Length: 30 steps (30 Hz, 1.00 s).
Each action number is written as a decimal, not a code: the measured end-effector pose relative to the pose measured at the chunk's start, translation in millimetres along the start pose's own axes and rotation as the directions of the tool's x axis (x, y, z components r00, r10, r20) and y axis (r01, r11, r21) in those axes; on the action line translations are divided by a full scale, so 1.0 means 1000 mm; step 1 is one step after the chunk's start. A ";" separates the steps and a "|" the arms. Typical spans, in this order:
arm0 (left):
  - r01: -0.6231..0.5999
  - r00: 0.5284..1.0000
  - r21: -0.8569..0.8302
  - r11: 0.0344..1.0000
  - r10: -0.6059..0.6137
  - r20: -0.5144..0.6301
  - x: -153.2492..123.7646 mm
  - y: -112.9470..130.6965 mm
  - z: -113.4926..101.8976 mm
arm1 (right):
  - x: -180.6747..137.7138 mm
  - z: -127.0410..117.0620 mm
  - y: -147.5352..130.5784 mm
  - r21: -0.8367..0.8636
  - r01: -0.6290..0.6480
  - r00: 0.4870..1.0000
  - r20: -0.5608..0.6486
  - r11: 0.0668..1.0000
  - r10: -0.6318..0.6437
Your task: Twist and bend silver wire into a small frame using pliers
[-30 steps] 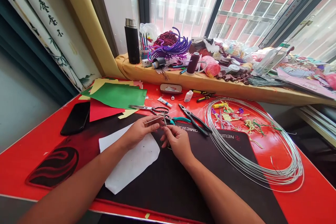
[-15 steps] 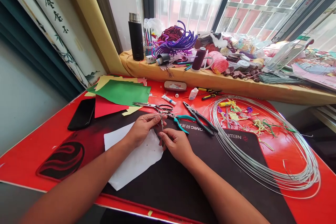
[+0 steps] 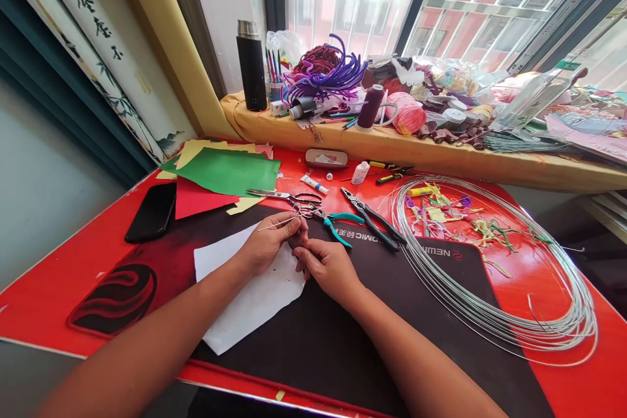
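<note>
Above a white sheet of paper (image 3: pixel 240 307), my left hand (image 3: pixel 272 241) is closed with thumb and fingertips pinching a thin piece of wire (image 3: pixel 274 225). One pale end of the wire sticks out to the left across the hand. My right hand (image 3: pixel 326 268) is closed too, its fingertips meeting the left ones on the lower part of the same piece. Most of the wire is hidden by the fingers. Just beyond the hands lie teal-handled pliers (image 3: pixel 337 225) and a pair of scissors (image 3: pixel 289 197), with larger dark pliers (image 3: pixel 369 215) to their right.
A big coil of silvery wire (image 3: pixel 494 313) lies on the right, around scraps of coloured thread (image 3: pixel 490 228). Green paper (image 3: pixel 235 170) and a black phone (image 3: pixel 151 212) are at the left. A glue bottle (image 3: pixel 360 172) stands near the sill, which is crowded with yarn and a thermos (image 3: pixel 251 68).
My left fingers have closed over the upper part of the wire, which showed upright between the hands before. Its free end now points left. My right hand has hardly moved.
</note>
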<state>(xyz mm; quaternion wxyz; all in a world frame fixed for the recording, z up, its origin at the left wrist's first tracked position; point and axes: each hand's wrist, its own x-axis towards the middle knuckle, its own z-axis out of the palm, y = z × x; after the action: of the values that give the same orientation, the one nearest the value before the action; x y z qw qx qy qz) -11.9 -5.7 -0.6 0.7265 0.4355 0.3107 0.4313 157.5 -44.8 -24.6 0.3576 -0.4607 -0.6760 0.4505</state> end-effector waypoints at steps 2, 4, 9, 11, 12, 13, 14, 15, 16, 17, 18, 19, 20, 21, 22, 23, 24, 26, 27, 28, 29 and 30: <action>0.005 1.000 -0.005 1.000 -0.004 0.028 -0.001 0.000 0.001 | 0.000 0.001 0.000 0.000 0.003 1.000 0.021 1.000 -0.003; 0.018 0.998 0.001 1.000 -0.018 0.054 -0.001 -0.001 0.002 | 0.000 0.002 -0.001 0.006 0.006 0.999 0.037 1.000 -0.006; -0.006 1.000 0.025 1.000 0.005 0.018 0.002 0.003 -0.002 | -0.001 -0.001 -0.004 0.135 -0.015 0.999 0.051 0.991 0.008; -0.051 0.998 0.035 0.998 0.053 -0.033 0.004 0.007 -0.005 | 0.000 -0.004 -0.005 0.256 -0.057 0.998 0.036 0.965 0.050; -0.057 0.997 0.038 0.998 0.059 -0.042 0.004 0.008 -0.006 | 0.001 -0.007 -0.005 0.315 -0.075 0.997 0.020 0.946 0.072; -0.045 0.998 0.038 0.998 0.046 -0.037 0.004 0.010 -0.007 | 0.002 -0.009 -0.005 0.369 -0.085 0.996 0.001 0.926 0.091; -0.018 1.000 0.041 0.999 0.019 -0.017 0.003 0.010 -0.007 | 0.003 -0.011 -0.004 0.414 -0.086 0.994 -0.020 0.906 0.104; 0.017 1.000 0.047 0.999 -0.017 0.009 0.003 0.010 -0.007 | 0.003 -0.012 -0.004 0.451 -0.081 0.993 -0.044 0.889 0.112; 0.055 0.998 0.058 0.997 -0.057 0.036 0.002 0.009 -0.007 | 0.004 -0.013 -0.003 0.480 -0.073 0.991 -0.066 0.874 0.119; 0.090 0.994 0.069 0.994 -0.094 0.057 0.001 0.008 -0.007 | 0.005 -0.014 -0.002 0.501 -0.067 0.988 -0.088 0.863 0.127; 0.117 0.990 0.080 0.990 -0.123 0.070 0.000 0.007 -0.006 | 0.005 -0.014 -0.001 0.516 -0.064 0.985 -0.107 0.854 0.138; 0.139 0.986 0.086 0.986 -0.146 0.076 -0.001 0.005 -0.005 | 0.006 -0.014 -0.001 0.525 -0.065 0.981 -0.124 0.848 0.152; 0.156 0.984 0.089 0.984 -0.162 0.077 -0.002 0.004 -0.005 | 0.006 -0.014 0.000 0.534 -0.069 0.976 -0.137 0.843 0.167; 0.166 0.982 0.084 0.982 -0.173 0.076 -0.002 0.003 -0.005 | 0.007 -0.014 0.000 0.545 -0.075 0.972 -0.146 0.835 0.183; 0.172 0.981 0.073 0.982 -0.178 0.076 -0.003 0.003 -0.005 | 0.007 -0.014 0.000 0.562 -0.084 0.968 -0.150 0.823 0.201; 0.173 0.981 0.056 0.983 -0.177 0.078 -0.003 0.003 -0.005 | 0.007 -0.015 0.001 0.585 -0.092 0.964 -0.150 0.806 0.219; 0.172 0.981 0.036 0.985 -0.174 0.083 -0.004 0.003 -0.005 | 0.008 -0.016 0.001 0.613 -0.101 0.960 -0.146 0.784 0.238; 0.170 0.980 0.003 0.985 -0.169 0.101 -0.004 0.005 -0.005 | 0.009 -0.018 0.001 0.667 -0.112 0.954 -0.135 0.737 0.267; 0.173 0.979 -0.003 0.985 -0.172 0.112 -0.005 0.006 -0.005 | 0.009 -0.020 0.001 0.689 -0.110 0.953 -0.132 0.717 0.273; 0.182 0.976 0.000 0.983 -0.180 0.124 -0.005 0.007 -0.004 | 0.009 -0.021 0.002 0.703 -0.104 0.953 -0.132 0.703 0.274; 0.194 0.972 0.007 0.981 -0.193 0.135 -0.006 0.008 -0.004 | 0.009 -0.022 0.002 0.710 -0.098 0.953 -0.135 0.697 0.271; 0.209 0.968 0.016 0.978 -0.209 0.141 -0.006 0.009 -0.003 | 0.009 -0.022 0.002 0.711 -0.091 0.954 -0.139 0.697 0.267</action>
<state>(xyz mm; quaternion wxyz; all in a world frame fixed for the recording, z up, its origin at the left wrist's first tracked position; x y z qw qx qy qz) -20.3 -7.5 6.3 0.7879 0.4304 0.3027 0.3198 175.1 -29.4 -18.3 0.5348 -0.4048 -0.3612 0.6478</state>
